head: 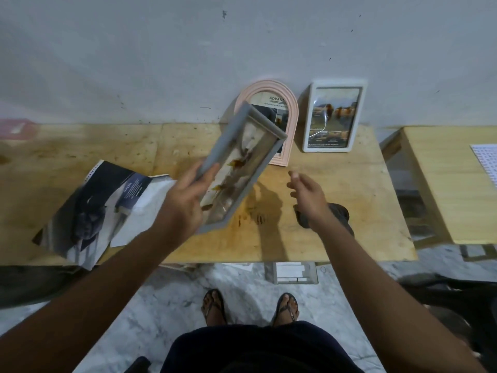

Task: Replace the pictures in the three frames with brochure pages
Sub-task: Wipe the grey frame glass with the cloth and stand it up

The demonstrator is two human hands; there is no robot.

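Note:
My left hand (185, 200) grips a grey rectangular picture frame (228, 146) by its left side and holds it tilted above the wooden table (336, 211). A picture with brown-orange shapes shows behind its glass. My right hand (306, 191) hovers to the right of the frame with relaxed fingers and holds nothing. A pink arched frame (289, 103) and a white rectangular frame (334, 115) lean on the wall at the back, each with a printed page inside. The open brochure (107, 208) lies on the table's left part.
A dark object (337, 211) lies on the table under my right wrist. A second wooden table (443, 184) with a white sheet (486, 160) stands to the right. A small white rack (291, 271) sits on the marble floor below the table edge.

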